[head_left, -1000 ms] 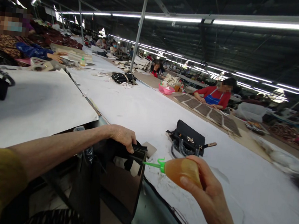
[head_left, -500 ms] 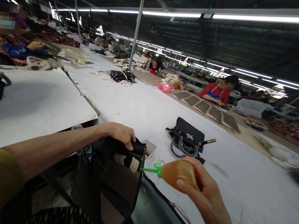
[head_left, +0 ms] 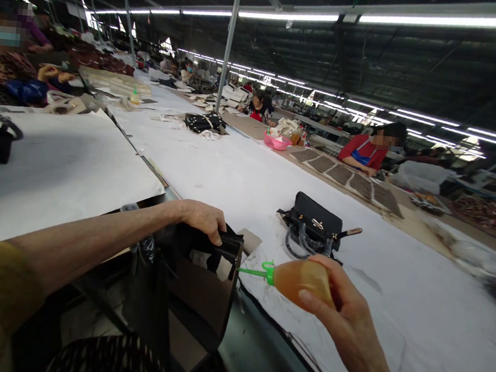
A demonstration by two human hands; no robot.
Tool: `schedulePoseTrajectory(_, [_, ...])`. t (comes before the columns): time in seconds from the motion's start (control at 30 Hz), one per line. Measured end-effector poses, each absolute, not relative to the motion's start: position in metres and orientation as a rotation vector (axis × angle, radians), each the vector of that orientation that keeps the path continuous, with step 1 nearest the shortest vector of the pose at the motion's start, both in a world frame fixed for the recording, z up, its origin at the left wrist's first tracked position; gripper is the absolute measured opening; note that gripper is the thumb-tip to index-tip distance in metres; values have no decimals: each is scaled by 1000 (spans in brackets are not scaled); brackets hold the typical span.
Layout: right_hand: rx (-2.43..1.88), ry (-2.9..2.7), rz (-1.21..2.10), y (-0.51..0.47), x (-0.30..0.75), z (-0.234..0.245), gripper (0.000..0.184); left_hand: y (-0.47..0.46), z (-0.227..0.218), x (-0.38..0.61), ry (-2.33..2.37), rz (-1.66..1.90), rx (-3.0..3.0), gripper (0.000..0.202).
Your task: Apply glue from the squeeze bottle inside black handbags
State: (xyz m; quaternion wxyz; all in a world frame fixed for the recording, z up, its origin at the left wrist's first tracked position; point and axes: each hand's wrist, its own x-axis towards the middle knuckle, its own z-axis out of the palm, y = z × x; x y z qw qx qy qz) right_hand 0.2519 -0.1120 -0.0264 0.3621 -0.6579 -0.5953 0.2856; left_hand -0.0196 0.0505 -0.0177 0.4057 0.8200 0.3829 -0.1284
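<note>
My left hand (head_left: 204, 220) is closed on the upper edge of a black handbag (head_left: 202, 298), whose brown-grey inside faces me at the near table edge. My right hand (head_left: 341, 312) grips a squeeze bottle (head_left: 302, 280) of amber liquid, lying sideways in the fingers. Its thin green nozzle (head_left: 255, 272) points left, with the tip at the bag's right-hand edge; whether it touches I cannot tell. Beyond the bottle, a second black handbag (head_left: 317, 219) with a metal clasp and wrapped handles lies on the white table.
The white-covered table (head_left: 240, 179) stretches away from me. On it lies a dark dotted bundle (head_left: 204, 123); across it stand a pink basin (head_left: 277, 142) and a row of brown panels (head_left: 349, 178). A metal post (head_left: 228, 49) rises behind. Co-workers sit at the left and far side.
The bottle and my right hand have shifted slightly up and right, the nozzle tip moving higher along the bag's edge. My left hand keeps its hold on the bag.
</note>
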Motion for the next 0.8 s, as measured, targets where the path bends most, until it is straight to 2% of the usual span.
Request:
schedulePoseTrajectory(0.2, [-1676, -1519, 681, -112, 252, -26, 53, 46, -9, -17, 982, -332, 2099, 29])
schedulePoseTrajectory(0.53, [-1739, -1553, 830, -127, 246, -25, 54, 49, -13, -19, 978, -330, 2102, 30])
schedulePoseTrajectory(0.8, [-1680, -1501, 688, -117, 249, -22, 52, 49, -12, -17, 937, -317, 2084, 30])
